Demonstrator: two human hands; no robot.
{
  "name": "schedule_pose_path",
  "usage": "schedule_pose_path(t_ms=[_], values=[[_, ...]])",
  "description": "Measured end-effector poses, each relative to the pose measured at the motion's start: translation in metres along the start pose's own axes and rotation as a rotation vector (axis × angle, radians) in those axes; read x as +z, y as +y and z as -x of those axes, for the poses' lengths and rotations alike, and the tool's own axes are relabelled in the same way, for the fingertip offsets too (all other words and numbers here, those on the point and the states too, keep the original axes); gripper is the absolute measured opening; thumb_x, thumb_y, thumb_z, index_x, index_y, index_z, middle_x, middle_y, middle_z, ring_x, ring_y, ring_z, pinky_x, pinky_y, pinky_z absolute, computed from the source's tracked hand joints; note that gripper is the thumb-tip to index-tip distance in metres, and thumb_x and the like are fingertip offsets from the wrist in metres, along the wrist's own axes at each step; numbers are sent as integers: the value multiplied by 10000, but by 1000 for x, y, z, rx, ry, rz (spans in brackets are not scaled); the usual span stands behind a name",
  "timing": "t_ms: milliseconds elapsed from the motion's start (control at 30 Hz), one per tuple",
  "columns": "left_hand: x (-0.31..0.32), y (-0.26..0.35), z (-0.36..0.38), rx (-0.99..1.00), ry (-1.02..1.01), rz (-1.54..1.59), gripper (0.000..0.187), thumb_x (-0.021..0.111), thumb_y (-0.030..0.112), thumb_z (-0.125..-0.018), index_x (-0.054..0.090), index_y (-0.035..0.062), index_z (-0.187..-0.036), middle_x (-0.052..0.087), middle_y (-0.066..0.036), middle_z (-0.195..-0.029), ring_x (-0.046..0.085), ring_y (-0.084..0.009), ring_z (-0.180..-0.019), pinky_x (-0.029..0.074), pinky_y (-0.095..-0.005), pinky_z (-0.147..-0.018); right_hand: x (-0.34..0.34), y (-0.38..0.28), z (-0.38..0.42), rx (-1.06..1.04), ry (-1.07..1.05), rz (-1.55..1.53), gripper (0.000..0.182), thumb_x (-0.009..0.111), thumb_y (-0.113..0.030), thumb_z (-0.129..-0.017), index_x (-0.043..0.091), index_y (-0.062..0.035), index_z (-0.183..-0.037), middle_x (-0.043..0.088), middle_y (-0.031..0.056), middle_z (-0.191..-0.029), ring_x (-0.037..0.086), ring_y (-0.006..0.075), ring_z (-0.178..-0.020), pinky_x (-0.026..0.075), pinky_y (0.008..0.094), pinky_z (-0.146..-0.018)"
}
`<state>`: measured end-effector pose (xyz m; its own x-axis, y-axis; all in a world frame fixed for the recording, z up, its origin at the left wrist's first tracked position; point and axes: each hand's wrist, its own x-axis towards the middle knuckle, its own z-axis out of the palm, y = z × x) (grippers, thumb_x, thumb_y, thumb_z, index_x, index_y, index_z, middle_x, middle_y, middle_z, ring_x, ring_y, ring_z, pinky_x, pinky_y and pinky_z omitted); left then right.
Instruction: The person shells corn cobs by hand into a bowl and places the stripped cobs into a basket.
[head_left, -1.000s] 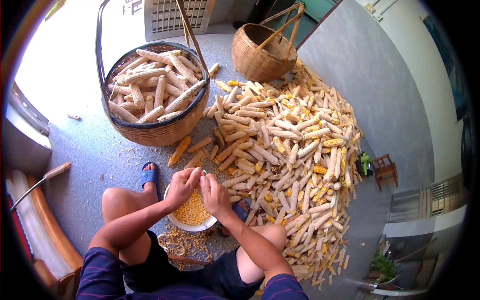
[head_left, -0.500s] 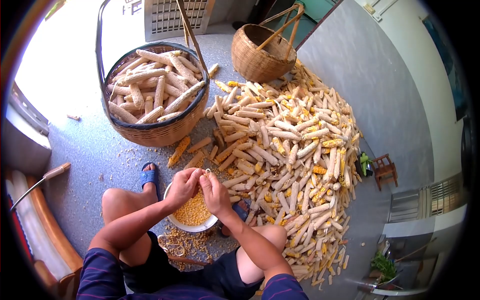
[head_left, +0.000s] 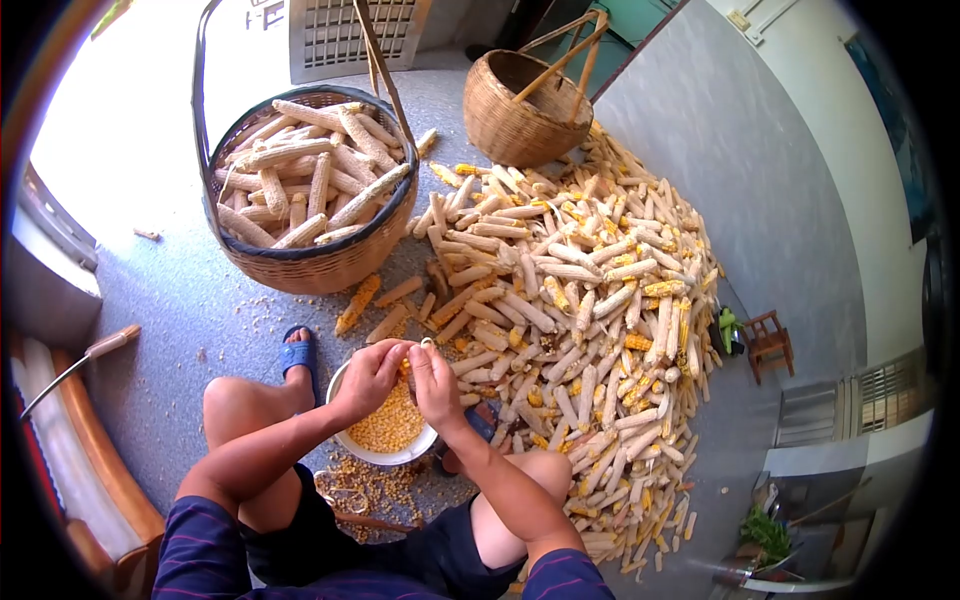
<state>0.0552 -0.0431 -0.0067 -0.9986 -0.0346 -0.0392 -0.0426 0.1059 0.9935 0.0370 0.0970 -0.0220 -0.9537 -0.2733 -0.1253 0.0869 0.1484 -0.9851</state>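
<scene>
My left hand (head_left: pixel 370 380) and my right hand (head_left: pixel 435 388) are close together over a white bowl (head_left: pixel 343 440) between my legs. Both are closed around a corn cob (head_left: pixel 427 343), mostly hidden by the fingers; its pale end pokes out above my right hand. A little yellow shows between the hands. Loose yellow corn kernels (head_left: pixel 385 428) fill much of the bowl below. More kernels (head_left: pixel 375 485) lie scattered on the floor in front of me.
A large pile of mostly stripped cobs (head_left: pixel 590 330) spreads along my right. Ahead on the left stands a handled basket (head_left: pixel 320 272) heaped with bare cobs. A smaller wicker basket (head_left: pixel 515 125) tilts behind the pile. A wooden-handled tool (head_left: pixel 115 342) lies at the left.
My right hand has shifted slightly to the right, away from the left, and the pale cob end moved with it. More yellow shows between the hands.
</scene>
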Motion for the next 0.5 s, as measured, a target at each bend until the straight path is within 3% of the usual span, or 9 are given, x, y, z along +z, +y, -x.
schedule_pose_path(t_ms=[133,200,333,400,500], values=[[-1,1,-1,-19,-21,-5,291,491,199,-1000,651,-31,-1079,659,-91,-775,579,-125,-665,468,-293,-602,-2,0,-2,-107,53,80,361,417,-313,-1027,581,4,-973,550,57,-682,516,139,-627,415,320,-572],[-2,5,-1,-73,-33,22,270,498,188,-997,647,-34,-1035,654,-76,-782,578,-119,-672,472,-279,-607,-4,4,-1,71,-15,-60,353,418,-315,-1028,555,0,-946,543,57,-675,515,131,-634,412,320,-567],[1,-4,-2,-115,-18,176,241,504,189,-999,612,-24,-968,621,-42,-745,554,-91,-656,454,-249,-577,-2,-5,1,95,-108,-12,354,420,-315,-1028,536,2,-920,551,67,-689,518,129,-647,422,331,-574],[1,-8,-1,-140,-32,313,216,523,199,-996,551,1,-914,572,-7,-703,517,-60,-624,421,-219,-533,3,-5,0,-126,-30,-5,358,425,-316,-1023,531,7,-909,571,102,-717,554,178,-656,432,356,-584],[1,-14,-1,-115,-41,307,224,540,211,-991,517,9,-896,548,2,-682,498,-46,-599,398,-210,-502,2,-5,0,-166,6,104,357,417,-307,-1022,530,13,-912,582,141,-748,582,248,-671,434,371,-587]])
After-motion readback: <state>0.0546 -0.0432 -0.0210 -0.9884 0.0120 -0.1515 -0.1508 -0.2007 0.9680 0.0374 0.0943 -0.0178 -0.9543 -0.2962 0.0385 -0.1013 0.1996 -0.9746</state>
